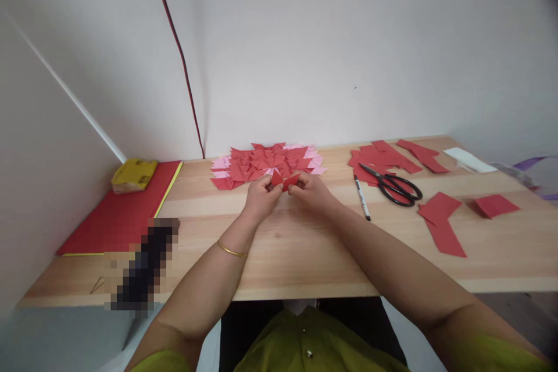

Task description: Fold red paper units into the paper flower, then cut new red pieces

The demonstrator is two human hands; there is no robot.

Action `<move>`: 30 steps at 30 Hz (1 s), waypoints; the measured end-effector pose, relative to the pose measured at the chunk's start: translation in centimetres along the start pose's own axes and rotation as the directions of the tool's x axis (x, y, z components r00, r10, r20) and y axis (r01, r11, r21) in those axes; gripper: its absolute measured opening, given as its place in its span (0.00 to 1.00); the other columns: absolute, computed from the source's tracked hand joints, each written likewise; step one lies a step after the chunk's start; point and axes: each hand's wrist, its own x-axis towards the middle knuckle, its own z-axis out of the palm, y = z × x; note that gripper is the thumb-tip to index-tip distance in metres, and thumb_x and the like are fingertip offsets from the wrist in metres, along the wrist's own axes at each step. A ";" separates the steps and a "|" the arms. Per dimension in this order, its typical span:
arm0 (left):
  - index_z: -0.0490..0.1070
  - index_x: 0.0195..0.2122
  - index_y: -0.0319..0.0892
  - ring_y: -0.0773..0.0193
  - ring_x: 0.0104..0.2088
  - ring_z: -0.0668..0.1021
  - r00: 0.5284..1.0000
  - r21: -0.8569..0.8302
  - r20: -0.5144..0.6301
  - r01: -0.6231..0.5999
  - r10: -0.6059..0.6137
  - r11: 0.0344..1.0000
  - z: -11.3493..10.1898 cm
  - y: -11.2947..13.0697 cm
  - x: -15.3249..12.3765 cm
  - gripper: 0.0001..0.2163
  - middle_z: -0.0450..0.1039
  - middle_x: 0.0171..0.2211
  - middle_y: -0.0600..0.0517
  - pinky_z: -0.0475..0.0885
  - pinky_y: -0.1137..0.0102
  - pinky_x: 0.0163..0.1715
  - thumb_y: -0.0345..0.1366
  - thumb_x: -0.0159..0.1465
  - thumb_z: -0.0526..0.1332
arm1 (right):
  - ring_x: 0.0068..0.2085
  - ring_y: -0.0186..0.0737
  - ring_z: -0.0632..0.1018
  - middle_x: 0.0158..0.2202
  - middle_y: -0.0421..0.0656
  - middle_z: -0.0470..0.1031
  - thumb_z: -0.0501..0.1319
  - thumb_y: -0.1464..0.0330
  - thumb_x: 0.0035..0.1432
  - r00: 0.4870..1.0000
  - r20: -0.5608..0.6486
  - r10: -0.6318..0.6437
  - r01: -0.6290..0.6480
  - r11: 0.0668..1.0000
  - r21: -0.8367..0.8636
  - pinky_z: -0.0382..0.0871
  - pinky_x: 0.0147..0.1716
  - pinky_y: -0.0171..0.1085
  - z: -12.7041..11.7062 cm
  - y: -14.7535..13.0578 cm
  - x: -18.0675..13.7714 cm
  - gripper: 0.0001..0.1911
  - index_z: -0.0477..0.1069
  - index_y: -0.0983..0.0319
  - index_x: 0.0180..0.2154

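Both of my hands meet over the middle of the wooden table [279, 256], pinching one small folded red paper piece [284, 180] between them. My left hand [260, 196] grips its left end with closed fingers, a thin gold bangle on that wrist. My right hand [313, 190] holds the right end, fingers curled. Just beyond my hands lies a pile of folded red and pink paper triangles [267, 164], fanned out near the wall.
Black scissors [397, 187] and a pen [361, 199] lie right of my hands, on and beside red paper strips [392, 158]. More red cut pieces [442, 220] sit further right. Red sheets [120, 215] and a yellow packet [133, 175] are at the left.
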 end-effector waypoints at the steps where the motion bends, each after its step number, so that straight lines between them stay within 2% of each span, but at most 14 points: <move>1: 0.74 0.27 0.39 0.67 0.26 0.70 1.000 -0.031 0.000 0.017 -0.017 0.999 0.0 -0.2 0.0 0.06 0.70 0.23 0.54 0.63 0.72 0.28 0.37 0.52 0.64 | 0.30 0.35 0.71 0.28 0.39 0.72 0.56 0.71 0.47 1.000 0.011 -0.001 0.001 1.000 0.004 0.65 0.32 0.34 -0.1 0.0 0.0 0.05 0.70 0.61 0.28; 6: 0.76 0.31 0.38 0.66 0.27 0.72 0.994 -0.201 0.034 0.105 -0.100 0.974 0.2 -0.5 0.2 0.09 0.73 0.26 0.51 0.66 0.72 0.29 0.38 0.52 0.64 | 0.33 0.37 0.73 0.30 0.39 0.73 0.57 0.69 0.49 0.997 0.080 -0.024 0.019 0.998 0.063 0.66 0.34 0.35 -0.2 0.2 0.1 0.05 0.70 0.61 0.30; 9: 0.76 0.31 0.38 0.67 0.27 0.72 0.991 -0.254 0.064 0.128 -0.115 0.959 0.3 -0.4 0.2 0.10 0.74 0.27 0.50 0.67 0.71 0.30 0.38 0.51 0.66 | 0.34 0.38 0.73 0.31 0.40 0.74 0.59 0.66 0.50 1.000 0.029 -0.009 0.007 0.998 0.063 0.66 0.34 0.36 -0.1 0.6 0.2 0.07 0.70 0.62 0.32; 14: 0.75 0.31 0.37 0.67 0.28 0.74 0.987 -0.346 0.097 0.156 -0.130 0.925 0.3 0.0 0.1 0.10 0.75 0.27 0.50 0.69 0.70 0.33 0.38 0.51 0.66 | 0.33 0.39 0.73 0.29 0.40 0.73 0.60 0.64 0.50 1.000 -0.029 -0.011 0.012 1.000 0.025 0.66 0.32 0.36 -0.1 1.4 0.3 0.07 0.70 0.61 0.31; 17: 0.74 0.30 0.37 0.67 0.28 0.75 0.988 -0.280 0.115 0.132 -0.103 0.951 0.2 0.2 0.0 0.09 0.75 0.27 0.50 0.69 0.70 0.33 0.38 0.52 0.65 | 0.32 0.40 0.73 0.28 0.41 0.74 0.62 0.64 0.49 1.000 -0.014 0.000 0.001 1.000 0.021 0.67 0.31 0.37 0.0 1.5 0.2 0.07 0.70 0.61 0.29; 21: 0.74 0.30 0.38 0.66 0.28 0.74 0.993 -0.053 0.116 0.041 -0.035 0.998 0.0 0.5 -0.1 0.07 0.74 0.26 0.51 0.68 0.71 0.30 0.36 0.54 0.62 | 0.31 0.38 0.73 0.28 0.41 0.74 0.62 0.64 0.49 1.000 -0.011 0.007 -0.007 1.000 0.005 0.67 0.31 0.36 0.1 1.2 0.0 0.07 0.70 0.61 0.28; 24: 0.73 0.26 0.38 0.67 0.26 0.72 0.996 0.105 0.086 -0.010 0.001 0.994 -0.1 0.7 -0.1 0.05 0.73 0.24 0.53 0.66 0.72 0.28 0.35 0.53 0.62 | 0.30 0.36 0.73 0.27 0.40 0.74 0.62 0.65 0.48 1.000 0.005 -0.006 0.006 1.000 0.018 0.66 0.30 0.35 0.1 0.9 -0.1 0.07 0.70 0.62 0.26; 26: 0.73 0.25 0.38 0.67 0.26 0.72 0.996 0.135 0.088 -0.016 0.004 0.991 -0.2 0.8 -0.1 0.05 0.73 0.24 0.53 0.66 0.72 0.28 0.34 0.53 0.61 | 0.29 0.36 0.73 0.26 0.40 0.73 0.63 0.65 0.48 1.000 0.003 -0.004 0.004 1.000 0.007 0.66 0.29 0.34 0.1 0.8 -0.1 0.07 0.70 0.62 0.26; 30: 0.74 0.28 0.39 0.65 0.28 0.75 0.991 0.060 0.129 0.018 -0.026 0.998 -0.4 1.1 -0.1 0.06 0.76 0.26 0.52 0.69 0.71 0.31 0.31 0.54 0.57 | 0.29 0.36 0.72 0.26 0.39 0.73 0.62 0.65 0.48 0.999 -0.015 0.031 -0.031 0.999 -0.019 0.65 0.28 0.34 -0.1 0.8 0.0 0.07 0.69 0.62 0.26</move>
